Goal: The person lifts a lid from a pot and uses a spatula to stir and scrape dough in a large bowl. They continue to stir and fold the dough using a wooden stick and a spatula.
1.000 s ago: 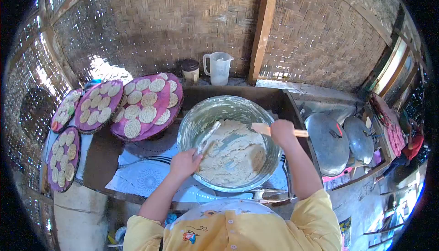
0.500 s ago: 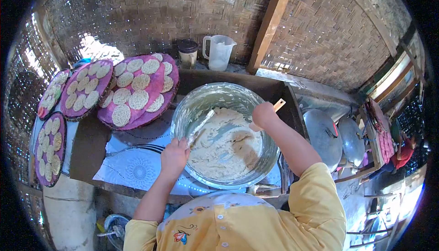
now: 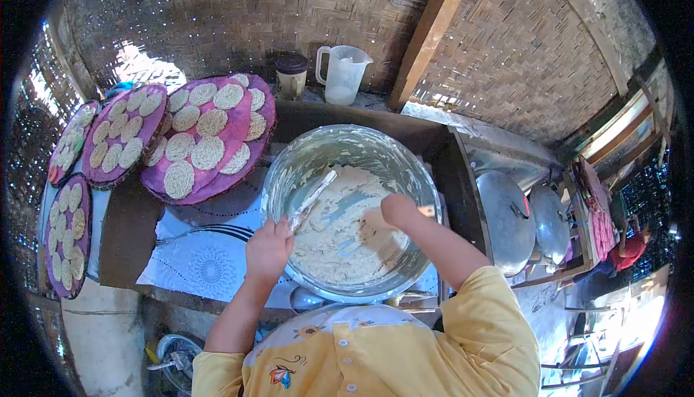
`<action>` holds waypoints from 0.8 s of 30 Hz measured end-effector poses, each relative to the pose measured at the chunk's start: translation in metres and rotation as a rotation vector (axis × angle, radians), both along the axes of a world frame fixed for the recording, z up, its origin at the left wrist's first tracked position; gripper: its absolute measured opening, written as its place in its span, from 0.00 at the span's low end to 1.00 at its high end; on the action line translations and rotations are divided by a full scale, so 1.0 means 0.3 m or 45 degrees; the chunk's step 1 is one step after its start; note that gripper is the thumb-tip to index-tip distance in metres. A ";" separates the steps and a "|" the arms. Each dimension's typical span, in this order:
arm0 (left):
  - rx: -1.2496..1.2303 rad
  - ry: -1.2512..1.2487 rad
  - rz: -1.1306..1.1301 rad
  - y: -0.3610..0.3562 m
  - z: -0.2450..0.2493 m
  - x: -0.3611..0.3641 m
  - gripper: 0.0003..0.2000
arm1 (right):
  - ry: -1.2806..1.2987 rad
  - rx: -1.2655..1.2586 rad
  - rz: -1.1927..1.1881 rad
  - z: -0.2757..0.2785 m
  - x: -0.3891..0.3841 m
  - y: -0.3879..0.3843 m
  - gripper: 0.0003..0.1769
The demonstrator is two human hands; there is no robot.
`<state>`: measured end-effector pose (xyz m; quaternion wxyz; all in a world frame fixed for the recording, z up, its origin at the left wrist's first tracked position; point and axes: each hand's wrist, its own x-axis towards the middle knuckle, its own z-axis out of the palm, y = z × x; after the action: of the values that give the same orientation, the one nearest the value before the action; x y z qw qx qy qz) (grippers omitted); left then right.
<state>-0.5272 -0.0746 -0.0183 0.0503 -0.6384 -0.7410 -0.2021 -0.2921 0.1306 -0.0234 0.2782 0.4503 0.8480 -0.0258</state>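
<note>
From where I stand, the woven wall [image 3: 217,21] is the largest thing, across the upper part of the frame, and below it lies the long dark box [image 3: 119,252]. At the centre of the frame is the wide basin [image 3: 347,131]. At the upper left, the big pink tray [image 3: 237,118] carries round pale discs. The pale paste [image 3: 332,245] covers the basin's bottom, uneven and with streaks. Right of the basin is a metal lid [image 3: 502,234]; above it, near the wall, a clear jug [image 3: 345,75]. The left hand [image 3: 269,249], at the basin's left rim, has its fingers closed around the whitish stick [image 3: 312,198], which slants into the basin. The right hand [image 3: 397,210] is closed in a fist on the wooden tool [image 3: 428,211], over the paste. In my judgement, the paste is being worked; another stroke would call for a firm right wrist and a basin kept from turning.
</note>
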 end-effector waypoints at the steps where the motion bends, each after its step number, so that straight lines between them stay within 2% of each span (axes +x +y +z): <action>1: -0.023 -0.039 0.010 0.000 0.006 0.001 0.22 | 0.001 -0.080 -0.016 -0.031 0.007 -0.006 0.13; 2: -0.046 -0.079 0.022 -0.001 0.016 0.005 0.21 | 0.001 -0.161 -0.031 -0.051 0.012 -0.004 0.13; 5: -0.065 -0.105 0.035 -0.001 0.018 0.003 0.20 | -0.008 -0.200 -0.003 0.080 0.010 -0.008 0.15; 6: -0.064 -0.098 0.032 -0.003 0.015 0.004 0.20 | 0.039 -0.089 -0.070 0.069 0.029 0.036 0.13; 9: -0.025 -0.062 0.018 -0.001 -0.004 0.000 0.21 | -0.146 0.117 0.118 0.035 0.099 0.081 0.11; 12: -0.032 -0.079 0.027 -0.005 0.012 0.003 0.22 | -0.306 0.125 0.428 -0.042 0.178 0.066 0.09; 14: -0.024 -0.091 0.014 -0.004 0.011 0.000 0.22 | -0.253 0.186 0.463 -0.111 0.212 0.077 0.09; 18: -0.025 -0.111 -0.004 -0.006 0.012 -0.002 0.22 | -0.217 0.228 0.456 -0.108 0.207 0.056 0.11; 24: 0.011 -0.021 0.022 -0.001 -0.003 -0.001 0.22 | -0.161 0.302 0.385 -0.166 0.226 0.040 0.08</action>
<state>-0.5275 -0.0750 -0.0191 0.0487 -0.6300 -0.7461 -0.2100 -0.2241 0.1425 -0.0732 0.2765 0.3481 0.8840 0.1446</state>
